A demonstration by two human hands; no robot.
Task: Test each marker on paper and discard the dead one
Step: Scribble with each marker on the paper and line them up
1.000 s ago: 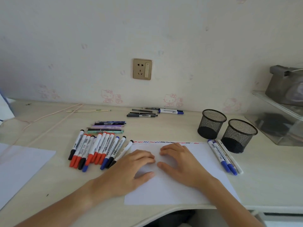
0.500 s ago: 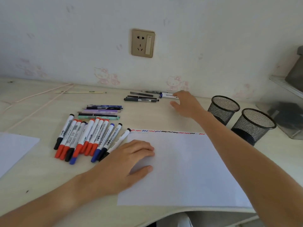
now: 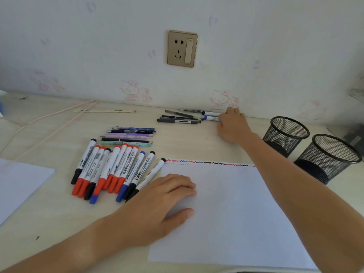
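Against the papered wall (image 3: 256,56), at the desk's (image 3: 49,219) far edge, the right hand (image 3: 233,126) reaches two blue-capped markers (image 3: 210,115); its fingers touch their ends, though whether they grip is unclear. Left hand (image 3: 157,203) presses flat, fingers straight, on the paper (image 3: 236,213).

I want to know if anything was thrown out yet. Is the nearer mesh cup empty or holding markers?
Cannot tell for sure. The nearer mesh cup stands upright and nothing pokes above its rim, but its bottom looks dark through the mesh.

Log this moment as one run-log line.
left hand: flat on paper | right hand: reaching blue-capped markers by wall, grip unclear | mesh cups: right of paper | step: fetching next marker
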